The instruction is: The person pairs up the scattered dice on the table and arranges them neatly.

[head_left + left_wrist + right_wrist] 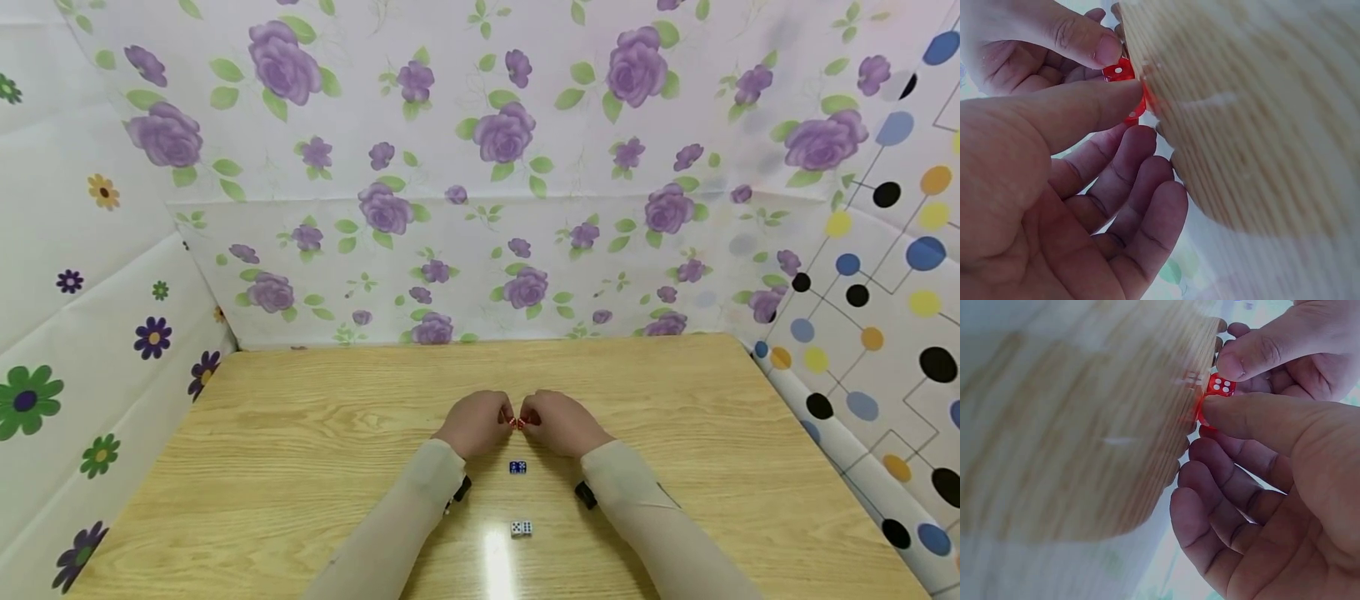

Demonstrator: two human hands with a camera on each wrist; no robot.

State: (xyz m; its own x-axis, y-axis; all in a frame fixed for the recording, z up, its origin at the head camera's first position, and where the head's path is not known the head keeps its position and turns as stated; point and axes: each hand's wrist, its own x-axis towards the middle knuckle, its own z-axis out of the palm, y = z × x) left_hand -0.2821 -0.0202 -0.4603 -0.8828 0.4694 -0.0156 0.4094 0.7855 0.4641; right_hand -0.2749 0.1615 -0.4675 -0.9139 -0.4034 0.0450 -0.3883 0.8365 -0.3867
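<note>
My left hand [476,422] pinches a red die [1222,385] between thumb and fingers, low at the wooden table top. Close against it, my right hand [562,422] pinches a second red die [1120,70] the same way. White pips show on both, though thumbs and fingertips cover much of each die. The two dice sit side by side; whether they touch, I cannot tell. Nearer to me, between the forearms, lies a pair of blue dice [517,467] set together. Closer still is a pair of white dice [521,528] with dark pips, also side by side.
A light wood-grain table [300,475] spreads under both arms. Behind it hangs a purple-flowered sheet [510,250], with patterned sheets at the left and right sides. Dark wrist straps [586,495] sit below the hands. A bright glare streak falls near the white dice.
</note>
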